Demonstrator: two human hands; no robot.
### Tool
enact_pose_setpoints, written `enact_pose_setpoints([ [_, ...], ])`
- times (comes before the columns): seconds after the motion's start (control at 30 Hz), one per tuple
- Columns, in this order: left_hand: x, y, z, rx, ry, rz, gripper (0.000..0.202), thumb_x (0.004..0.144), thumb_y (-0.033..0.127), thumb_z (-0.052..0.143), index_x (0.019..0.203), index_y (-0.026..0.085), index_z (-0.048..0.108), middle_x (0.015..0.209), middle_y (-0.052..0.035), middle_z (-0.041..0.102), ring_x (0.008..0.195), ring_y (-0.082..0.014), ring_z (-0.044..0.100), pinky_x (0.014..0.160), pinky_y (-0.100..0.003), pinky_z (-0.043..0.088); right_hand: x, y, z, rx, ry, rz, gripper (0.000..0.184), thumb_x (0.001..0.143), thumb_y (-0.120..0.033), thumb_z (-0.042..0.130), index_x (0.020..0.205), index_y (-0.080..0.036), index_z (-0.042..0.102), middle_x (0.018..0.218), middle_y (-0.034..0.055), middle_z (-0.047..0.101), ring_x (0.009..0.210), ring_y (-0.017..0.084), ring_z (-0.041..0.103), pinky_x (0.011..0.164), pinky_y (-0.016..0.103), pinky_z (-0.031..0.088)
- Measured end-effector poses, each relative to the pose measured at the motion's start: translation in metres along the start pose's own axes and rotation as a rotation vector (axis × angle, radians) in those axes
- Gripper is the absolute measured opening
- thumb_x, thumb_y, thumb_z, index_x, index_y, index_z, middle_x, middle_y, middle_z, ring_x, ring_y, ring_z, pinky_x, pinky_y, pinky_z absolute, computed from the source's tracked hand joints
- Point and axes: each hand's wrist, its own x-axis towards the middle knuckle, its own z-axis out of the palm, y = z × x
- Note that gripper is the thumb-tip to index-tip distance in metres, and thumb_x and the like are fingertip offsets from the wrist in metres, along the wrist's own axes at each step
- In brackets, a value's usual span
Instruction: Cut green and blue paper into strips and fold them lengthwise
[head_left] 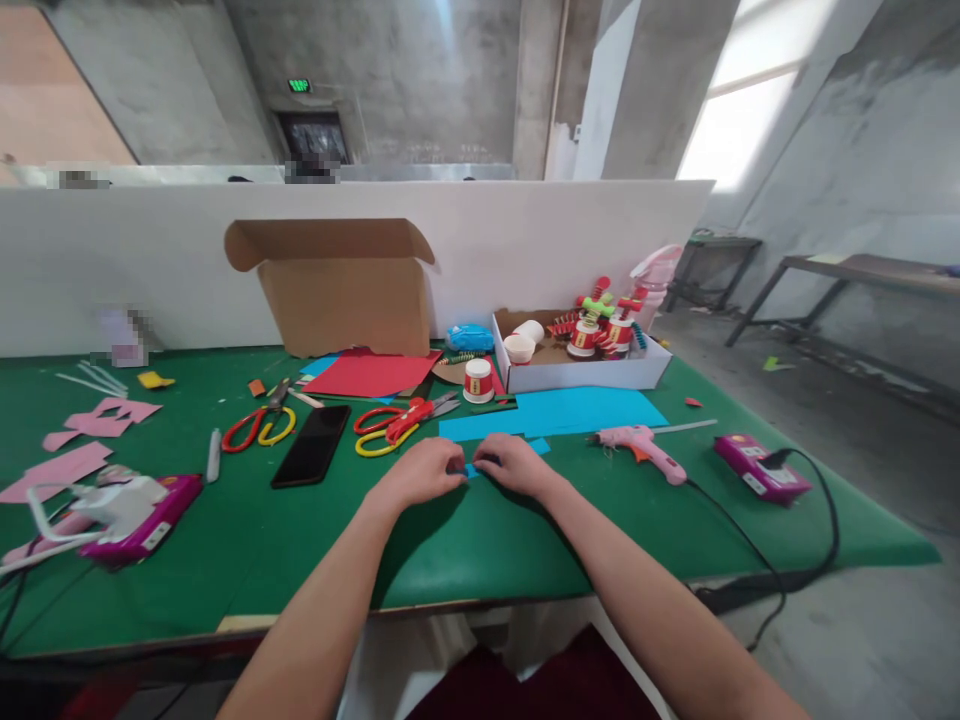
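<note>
Both hands meet over the green table in front of me, with a small blue paper strip between them. My left hand has its fingers curled closed on the strip's left end. From the other side, my right hand pinches the right end; its fingertips partly hide the paper. A small blue paper piece lies just beyond my right hand. Behind the hands stretches a large blue paper sheet. Red and yellow scissors rest open-bladed to the left of it, and a paper cup stands upside down nearby.
A pink glue gun lies right, its cord running to a purple power strip. A black phone and pliers lie left. Behind are red paper, an open cardboard box and a white tray holding cup figures.
</note>
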Motion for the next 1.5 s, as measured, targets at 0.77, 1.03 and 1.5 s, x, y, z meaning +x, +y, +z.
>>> enact_pose_setpoints([
  [0.77,0.002,-0.014,0.012,0.084,0.067,-0.015,0.020,0.077,0.013,0.055,0.088,0.017,0.072,0.091,-0.0093,0.069,0.091,-0.0237,0.061,0.081,-0.033,0.048,-0.002,0.013,0.009,-0.081,0.033,0.018,0.023,0.085,-0.032,0.069,0.103,-0.019,0.073,0.106,0.0083,0.070,0.098,0.022,0.059,0.086,0.034,0.043],
  [1.03,0.003,-0.013,0.013,0.094,0.067,-0.038,0.017,0.078,0.016,0.057,0.086,0.017,0.072,0.089,-0.0092,0.068,0.088,-0.0229,0.061,0.079,-0.031,0.047,-0.001,0.013,0.010,-0.075,0.032,0.025,0.020,0.086,-0.030,0.068,0.101,-0.020,0.073,0.105,0.0080,0.071,0.097,0.021,0.060,0.086,0.034,0.043],
  [1.5,0.004,-0.011,0.013,0.132,0.090,-0.038,0.021,0.079,0.013,0.051,0.081,0.018,0.072,0.083,-0.0074,0.067,0.082,-0.0198,0.060,0.075,-0.029,0.046,-0.001,0.010,0.009,-0.080,0.023,0.030,0.017,0.087,-0.027,0.066,0.101,-0.019,0.073,0.104,0.0077,0.071,0.096,0.021,0.059,0.085,0.033,0.042],
])
